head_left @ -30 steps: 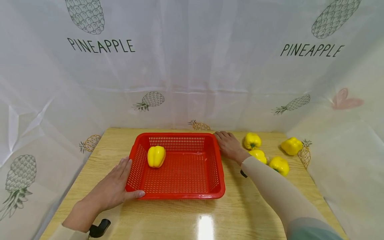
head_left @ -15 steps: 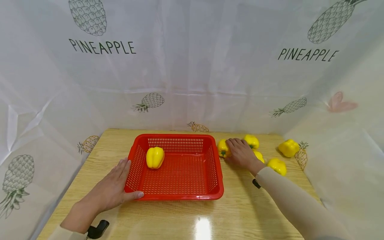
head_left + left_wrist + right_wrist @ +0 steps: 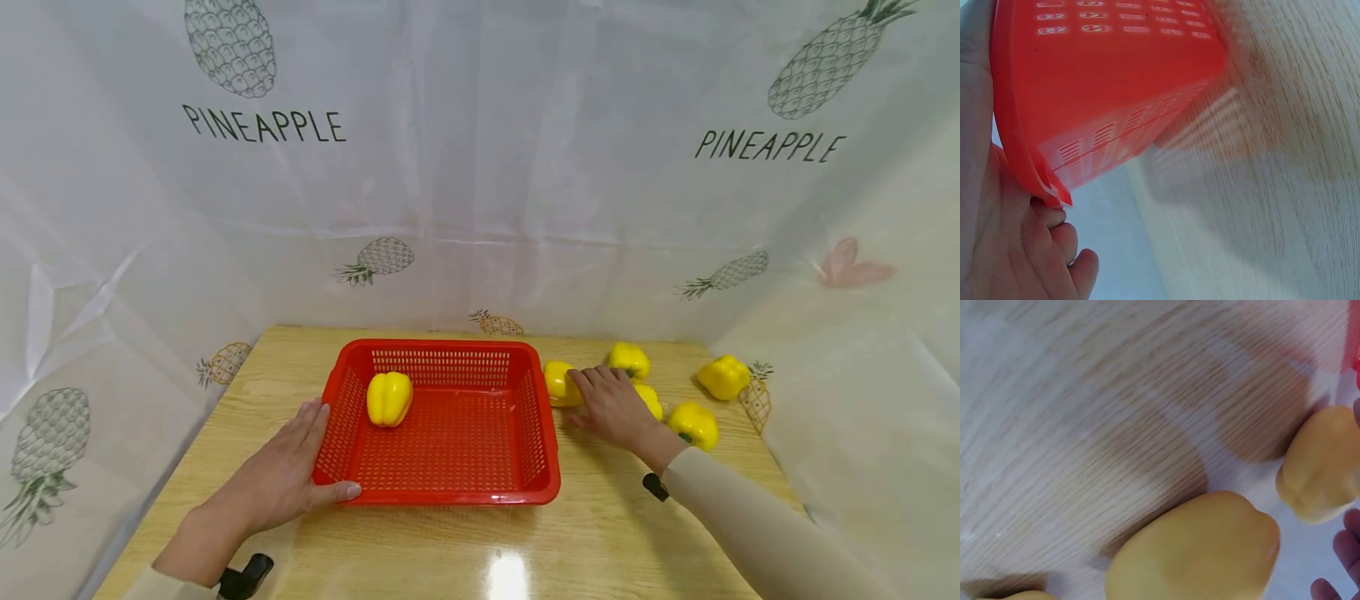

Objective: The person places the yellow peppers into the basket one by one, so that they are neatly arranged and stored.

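A red plastic basket with perforated walls stands on the table, one yellow bell pepper inside it at the left. My left hand holds the basket's near left corner, fingers along the left side and thumb over the front rim. In the left wrist view its fingertips show beside the rim. Outside the right wall, my right hand grips another yellow bell pepper, partly hidden by the fingers. In the right wrist view this pepper lies at the frame's edge, by the fingers.
Several more yellow bell peppers lie at the right: one behind my right hand, one partly covered by it, one by the wrist and one farther right. White pineapple-print sheeting encloses the wooden table.
My right hand has moved from behind the basket's far right corner toward me and rightward. The pepper there has come into view and turned, its stem no longer showing. The left hand stays put.
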Motion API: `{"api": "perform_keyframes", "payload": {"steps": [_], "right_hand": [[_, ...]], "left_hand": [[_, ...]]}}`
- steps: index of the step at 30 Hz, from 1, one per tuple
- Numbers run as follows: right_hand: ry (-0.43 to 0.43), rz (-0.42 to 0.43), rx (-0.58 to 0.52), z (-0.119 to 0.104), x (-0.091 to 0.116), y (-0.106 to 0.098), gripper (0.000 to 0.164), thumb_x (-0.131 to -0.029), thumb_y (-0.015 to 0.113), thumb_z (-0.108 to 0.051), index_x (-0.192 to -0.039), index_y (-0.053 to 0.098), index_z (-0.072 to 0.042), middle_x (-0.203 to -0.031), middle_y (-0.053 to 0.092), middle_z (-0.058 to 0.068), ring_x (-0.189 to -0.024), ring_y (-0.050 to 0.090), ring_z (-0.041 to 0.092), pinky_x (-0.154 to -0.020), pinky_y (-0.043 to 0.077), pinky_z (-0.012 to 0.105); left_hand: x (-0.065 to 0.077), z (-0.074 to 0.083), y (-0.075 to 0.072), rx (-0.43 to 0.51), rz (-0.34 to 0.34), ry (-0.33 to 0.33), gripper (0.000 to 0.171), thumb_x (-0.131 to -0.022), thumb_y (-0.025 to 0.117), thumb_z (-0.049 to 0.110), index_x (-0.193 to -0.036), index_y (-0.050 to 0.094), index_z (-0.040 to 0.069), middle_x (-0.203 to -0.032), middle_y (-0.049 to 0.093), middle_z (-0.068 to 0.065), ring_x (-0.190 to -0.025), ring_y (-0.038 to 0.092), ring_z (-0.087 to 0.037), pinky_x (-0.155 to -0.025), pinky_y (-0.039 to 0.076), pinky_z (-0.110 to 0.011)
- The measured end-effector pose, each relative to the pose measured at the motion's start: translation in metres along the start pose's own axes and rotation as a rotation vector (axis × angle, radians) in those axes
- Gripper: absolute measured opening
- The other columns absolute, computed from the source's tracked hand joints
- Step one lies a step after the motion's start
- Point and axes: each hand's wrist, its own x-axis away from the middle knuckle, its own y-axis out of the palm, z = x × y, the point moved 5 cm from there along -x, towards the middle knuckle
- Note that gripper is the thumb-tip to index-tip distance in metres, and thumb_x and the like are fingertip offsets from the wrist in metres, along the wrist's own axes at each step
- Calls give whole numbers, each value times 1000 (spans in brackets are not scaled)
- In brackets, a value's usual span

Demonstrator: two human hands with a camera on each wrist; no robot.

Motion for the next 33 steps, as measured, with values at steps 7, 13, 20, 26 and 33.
{"api": "perform_keyframes", "payload": {"steps": [7, 13, 20, 26, 33], "right_hand": [[57, -17, -55, -3, 1, 5, 97, -84, 87, -52, -152, 46, 5, -139, 60, 24, -126, 58, 43, -107, 49, 62], [79, -46, -24, -4, -2, 12, 99, -85, 85, -54, -152, 42, 6, -140, 60, 25, -128, 59, 44, -111, 46, 62], [90, -10, -3, -10, 6, 9, 83, -86, 84, -53, -141, 52, 1, -123, 66, 21, -114, 64, 43, -98, 52, 61], [68, 54, 17, -19, 8, -2, 79, -85, 85, -55, -131, 58, 3, -112, 67, 19, -103, 63, 41, -87, 55, 57], [43, -59, 32, -12, -18, -7, 107, -78, 87, -62, -152, 48, 4, -146, 57, 23, -135, 54, 42, -117, 40, 68]], "left_hand": [[3, 0, -1, 2, -2, -1, 130, -85, 64, 83, -163, 18, -11, -171, 17, -34, -156, 23, -55, -122, 30, -69], [0, 0, -2, -2, 7, 8, 130, -86, 64, 82, -163, 18, -12, -170, 18, -35, -154, 24, -56, -120, 32, -70], [-2, 1, 0, 1, -9, -5, 131, -85, 63, 83, -163, 17, -12, -171, 16, -34, -155, 23, -56, -121, 32, -70], [0, 2, -1, 1, -9, -3, 132, -85, 63, 84, -163, 17, -12, -171, 17, -34, -155, 24, -56, -121, 32, -70], [-1, 3, -1, -6, -14, 2, 131, -85, 63, 83, -163, 17, -12, -170, 17, -35, -155, 24, -56, -121, 31, -70]]}}
